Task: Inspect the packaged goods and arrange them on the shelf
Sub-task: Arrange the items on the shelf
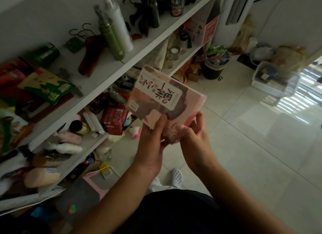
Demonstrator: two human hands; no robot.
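A flat pink box [163, 97] with large dark printed characters is held up in front of the white shelf unit [111, 73]. My left hand [153, 143] grips its near lower corner, thumb lying on the printed face. From the right, my right hand [195, 137] holds the same near end, fingers curled round the box's edge. The box tilts away from me, its far end close to the front edge of the middle shelf.
The shelves hold pump bottles [116, 28], a green-and-yellow bag [47, 87], a dark red bag [114, 120], hangers and several tubes. A black bin [214, 66] and a clear plastic crate [273, 80] stand on the tiled floor to the right.
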